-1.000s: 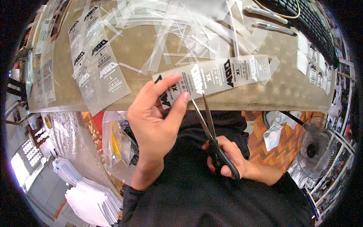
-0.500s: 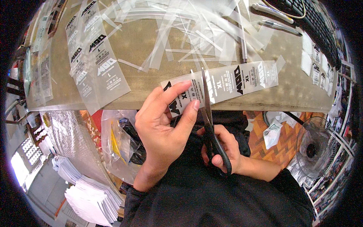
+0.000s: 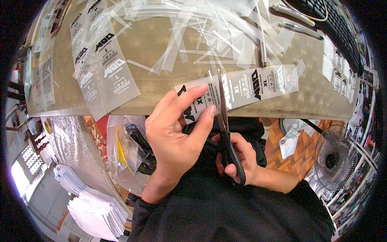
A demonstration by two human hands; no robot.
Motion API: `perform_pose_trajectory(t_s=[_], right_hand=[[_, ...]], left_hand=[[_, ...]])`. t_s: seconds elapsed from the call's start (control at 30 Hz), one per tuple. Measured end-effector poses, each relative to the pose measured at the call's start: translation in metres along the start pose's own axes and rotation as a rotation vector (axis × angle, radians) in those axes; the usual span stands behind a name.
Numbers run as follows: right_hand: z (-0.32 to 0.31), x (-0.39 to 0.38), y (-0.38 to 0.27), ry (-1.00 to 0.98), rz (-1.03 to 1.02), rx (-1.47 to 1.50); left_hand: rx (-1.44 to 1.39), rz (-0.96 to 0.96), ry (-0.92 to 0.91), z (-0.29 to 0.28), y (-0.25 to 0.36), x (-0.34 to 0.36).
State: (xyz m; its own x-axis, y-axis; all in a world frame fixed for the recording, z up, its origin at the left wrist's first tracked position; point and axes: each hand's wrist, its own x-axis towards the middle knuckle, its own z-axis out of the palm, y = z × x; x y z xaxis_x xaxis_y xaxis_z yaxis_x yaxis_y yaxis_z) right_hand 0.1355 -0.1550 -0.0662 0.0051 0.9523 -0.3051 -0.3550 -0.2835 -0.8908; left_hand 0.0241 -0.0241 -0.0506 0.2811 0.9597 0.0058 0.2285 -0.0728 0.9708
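Desk [image 3: 169, 52] here is tan and buried in clear plastic offcuts [image 3: 209, 28], with printed label sheets [image 3: 100, 60] at its left end and a keyboard [image 3: 334, 20] top right. Left hand [image 3: 177, 137] pinches a printed label strip [image 3: 250, 84] over the near edge, fingers closed on it. Right hand [image 3: 238, 161] grips black scissors [image 3: 225, 125], blades nearly shut across the strip. Floor fan [image 3: 334, 161] stands on brick-pattern flooring [image 3: 290, 149] to the right.

The strip of labels [image 3: 258, 85] looks like thin glossy clear plastic film with matt print, the scissors [image 3: 225, 133] have bright smooth metal blades and matt black plastic handles, and the surface [image 3: 157, 86] is dull, finely speckled tan.
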Motion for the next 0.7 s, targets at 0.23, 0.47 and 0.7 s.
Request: perform_pose_trajectory(t_s=[0.23, 0.47, 0.7], right_hand=[[-0.0011, -0.0038, 0.0043, 0.012, 0.011, -0.017], [-0.0005, -0.0045, 0.0052, 0.043, 0.017, -0.048], [0.0004, -0.0047, 0.0073, 0.064, 0.013, -0.063]], left_hand=[[-0.013, -0.015, 0.000, 0.0004, 0.0000, -0.0007], [-0.013, 0.005, 0.005, 0.0016, 0.0011, 0.0013], [0.027, 0.002, -0.007, 0.0000, -0.0007, 0.0012]])
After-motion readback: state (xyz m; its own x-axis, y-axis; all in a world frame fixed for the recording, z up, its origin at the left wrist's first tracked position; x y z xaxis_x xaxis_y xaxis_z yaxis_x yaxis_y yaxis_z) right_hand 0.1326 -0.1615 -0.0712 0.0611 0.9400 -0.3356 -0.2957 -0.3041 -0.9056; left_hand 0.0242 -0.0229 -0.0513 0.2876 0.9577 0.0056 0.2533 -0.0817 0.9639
